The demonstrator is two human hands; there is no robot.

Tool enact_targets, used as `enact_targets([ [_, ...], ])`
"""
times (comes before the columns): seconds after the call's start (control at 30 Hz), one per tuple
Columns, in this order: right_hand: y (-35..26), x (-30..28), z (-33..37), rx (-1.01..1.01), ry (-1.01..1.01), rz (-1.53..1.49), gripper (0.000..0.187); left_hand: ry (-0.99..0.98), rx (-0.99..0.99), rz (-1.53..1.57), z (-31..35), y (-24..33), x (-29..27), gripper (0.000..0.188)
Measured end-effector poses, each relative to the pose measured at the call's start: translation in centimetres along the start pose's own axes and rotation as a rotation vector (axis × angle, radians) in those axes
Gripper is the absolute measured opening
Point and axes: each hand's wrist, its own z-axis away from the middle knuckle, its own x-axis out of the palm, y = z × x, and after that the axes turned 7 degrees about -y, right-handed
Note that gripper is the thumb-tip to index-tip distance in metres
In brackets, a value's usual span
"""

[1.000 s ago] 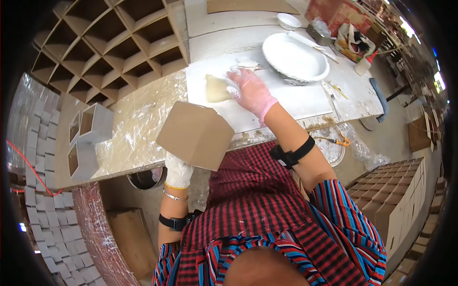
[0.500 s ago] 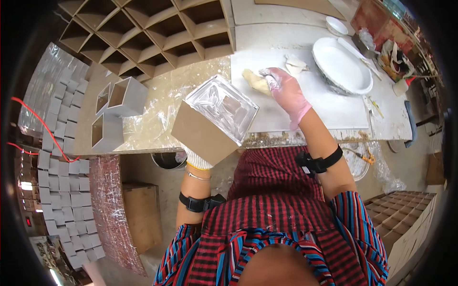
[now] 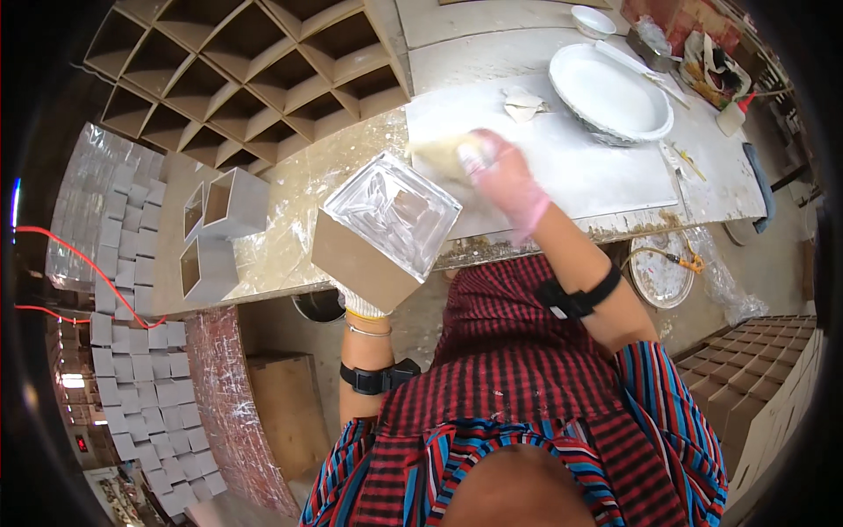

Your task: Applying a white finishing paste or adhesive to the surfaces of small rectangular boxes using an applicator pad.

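My left hand point(image 3: 363, 303), in a white knit glove with a yellow cuff edge, holds a brown board box point(image 3: 364, 255) from below; its fingers are hidden behind the box. Wet white paste in streaks covers the box's upward face, with a brown patch showing through near the middle. To the right of the box, my right hand point(image 3: 509, 180) wears a pink glove whitened at the fingertips. Closed in it is a pale yellow, soft-looking pad point(image 3: 439, 153), smeared by motion. The pad is just beyond the box's far right edge, over the white sheet.
A wide white basin point(image 3: 610, 92) stands at the back right, near a crumpled pale cloth point(image 3: 525, 104) and a small white bowl point(image 3: 594, 22). Several grey open boxes point(image 3: 235, 202) stand at the left. A brown compartment grid point(image 3: 303, 83) lies far left. A red-tipped bottle point(image 3: 733, 114) stands at right.
My right hand has moved left with the pale yellow pad, closer to the box. The box has tilted slightly in my left hand. The whole view has shifted a little.
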Motion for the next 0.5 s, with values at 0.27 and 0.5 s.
enact_targets([
  [0.27, -5.0, -0.5, 4.0, -0.521, -0.039, 0.529, 0.042, -0.162, 0.009, 0.171, -1.1, 1.2, 1.9, 0.055],
  [0.5, -5.5, -1.6, 4.4, -0.397, 0.157, 0.248, 0.037, -0.237, 0.002, 0.236, -1.7, 1.7, 2.2, 0.056],
])
